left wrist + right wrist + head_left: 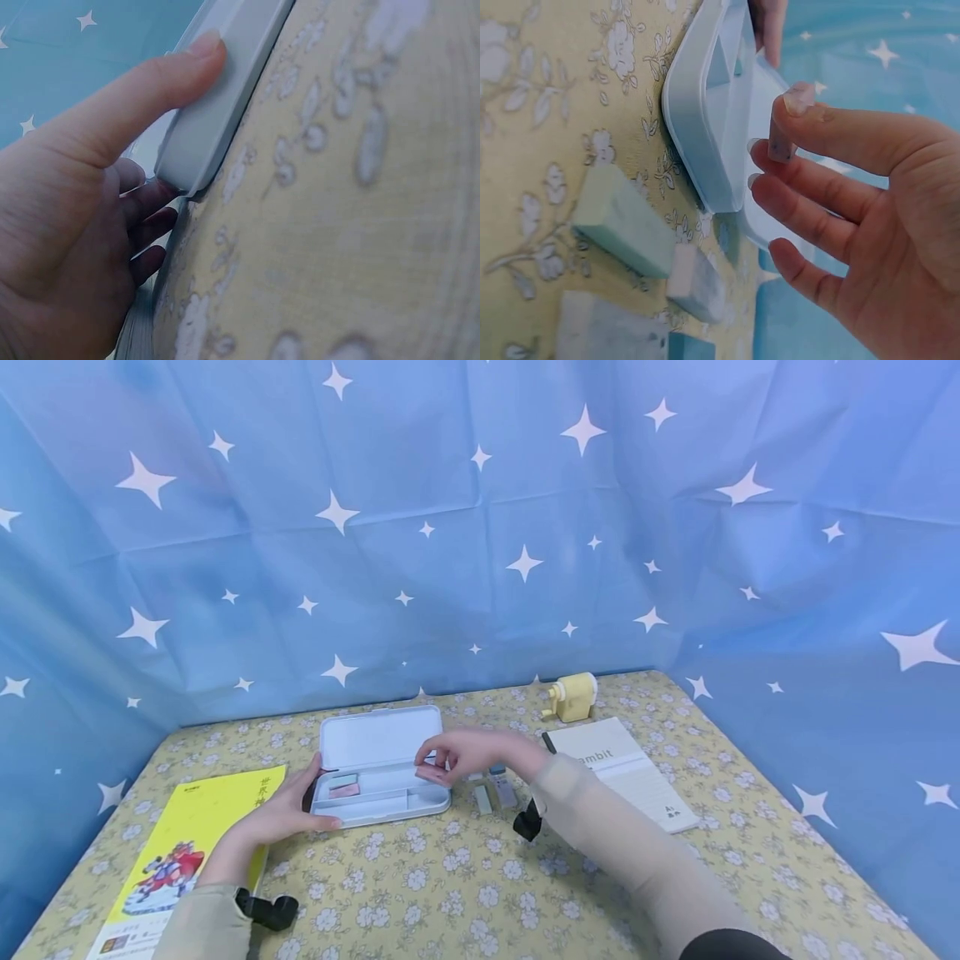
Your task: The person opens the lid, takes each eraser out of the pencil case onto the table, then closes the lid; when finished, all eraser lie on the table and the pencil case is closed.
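Nearest on the counter (420, 893), the left hand (283, 807) holds the case (390, 817) by its left end, thumb along the front wall and fingers bent round the end; light, steady pressure there should stop it skidding. Just right of the case lie several loose erasers (626, 221), which the right sleeve (592, 814) should clear. In the back compartment, at its left, sits a pair of erasers (345, 791), one greenish, one pink. The right hand (472, 750) has its grip pinched on a small pink eraser (781, 142), in the air over the case's right end; which finger backs the thumb is hard to make out. The step seems to be laying it inside: best carried left toward the pair, lowered flat, and released only once it touches the floor, without knocking the raised lid (382, 735) behind.
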